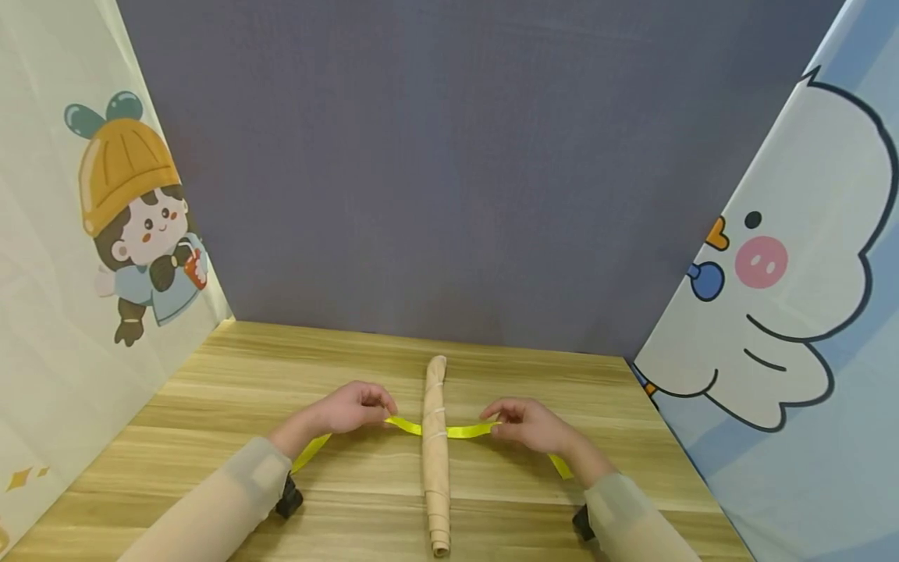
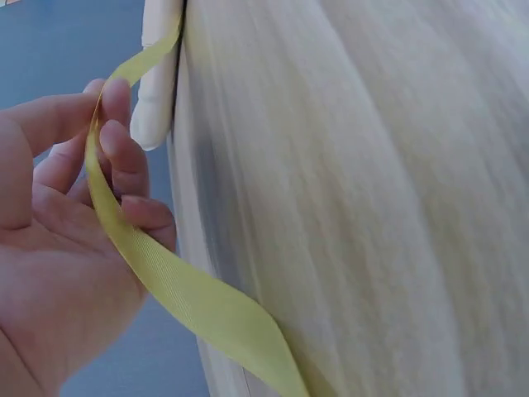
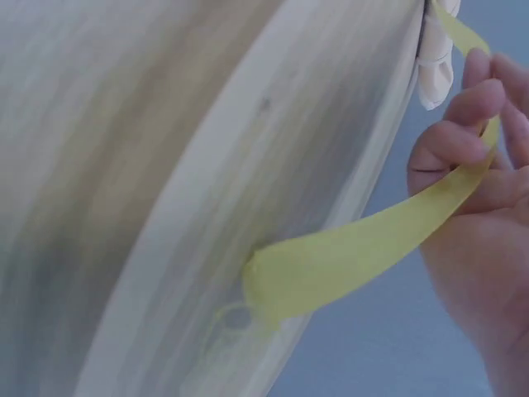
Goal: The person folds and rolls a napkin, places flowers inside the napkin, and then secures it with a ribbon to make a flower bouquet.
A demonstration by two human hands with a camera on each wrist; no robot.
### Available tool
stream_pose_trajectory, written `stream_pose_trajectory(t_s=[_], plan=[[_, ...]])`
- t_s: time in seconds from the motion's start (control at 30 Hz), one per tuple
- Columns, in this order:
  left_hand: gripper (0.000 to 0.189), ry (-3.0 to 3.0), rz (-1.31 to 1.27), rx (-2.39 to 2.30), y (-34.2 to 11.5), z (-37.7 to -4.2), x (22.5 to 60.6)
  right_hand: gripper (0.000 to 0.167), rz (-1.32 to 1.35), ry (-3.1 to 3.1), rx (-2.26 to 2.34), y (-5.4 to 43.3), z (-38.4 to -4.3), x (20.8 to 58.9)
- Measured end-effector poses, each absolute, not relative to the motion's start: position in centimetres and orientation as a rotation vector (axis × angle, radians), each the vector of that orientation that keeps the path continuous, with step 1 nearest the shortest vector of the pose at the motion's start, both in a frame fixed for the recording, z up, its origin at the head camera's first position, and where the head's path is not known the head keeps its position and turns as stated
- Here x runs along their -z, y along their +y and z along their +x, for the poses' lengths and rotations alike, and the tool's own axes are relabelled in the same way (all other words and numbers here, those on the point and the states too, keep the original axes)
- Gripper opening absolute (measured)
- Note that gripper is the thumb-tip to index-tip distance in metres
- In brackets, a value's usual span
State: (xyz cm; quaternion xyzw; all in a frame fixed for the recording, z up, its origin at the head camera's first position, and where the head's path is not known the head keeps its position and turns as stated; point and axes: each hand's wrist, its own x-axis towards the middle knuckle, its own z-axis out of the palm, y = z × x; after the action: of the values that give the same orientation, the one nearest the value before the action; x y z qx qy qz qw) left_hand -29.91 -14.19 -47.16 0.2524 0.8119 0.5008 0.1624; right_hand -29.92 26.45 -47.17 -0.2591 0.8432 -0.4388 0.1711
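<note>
A long beige roll [image 1: 437, 468], its material wound round itself, lies lengthwise on the table with thin pale bands about it. A yellow ribbon [image 1: 470, 431] passes beneath the roll and comes out on both sides. My left hand [image 1: 354, 407] pinches the ribbon between thumb and finger just left of the roll; its tail hangs past the palm in the left wrist view. On the other side my right hand [image 1: 530, 424] pinches the ribbon likewise. In the right wrist view the ribbon's tail [image 3: 331, 265] droops to the table, its end frayed.
The wood-grain table [image 1: 351, 499] ends at a dark grey backdrop [image 1: 435, 179]. Cartoon-printed panels stand at the left [image 1: 42, 234] and right [image 1: 829, 234]. A small black device [image 1: 289, 497] sits under the left wrist, another [image 1: 583, 523] under the right.
</note>
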Motion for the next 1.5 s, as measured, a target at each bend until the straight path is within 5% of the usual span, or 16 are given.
stream_pose_trajectory(t_s=[0.53, 0.77, 1.5], plan=[[0.040, 2.166, 0.691, -1.539, -13.6, -29.9, 46.5, 0.033, -0.643, 2.198, 1.484, 25.4, -29.5, 46.0], [0.033, 2.250, 0.814, -1.471, -13.3, -29.8, 46.6, 0.041, -0.688, 2.172, 1.471, 25.1, -29.5, 46.2], [0.021, 2.390, 0.792, -1.419, -12.0, -29.6, 46.4, 0.027, -0.720, 2.314, 1.400, 23.8, -29.8, 46.4]])
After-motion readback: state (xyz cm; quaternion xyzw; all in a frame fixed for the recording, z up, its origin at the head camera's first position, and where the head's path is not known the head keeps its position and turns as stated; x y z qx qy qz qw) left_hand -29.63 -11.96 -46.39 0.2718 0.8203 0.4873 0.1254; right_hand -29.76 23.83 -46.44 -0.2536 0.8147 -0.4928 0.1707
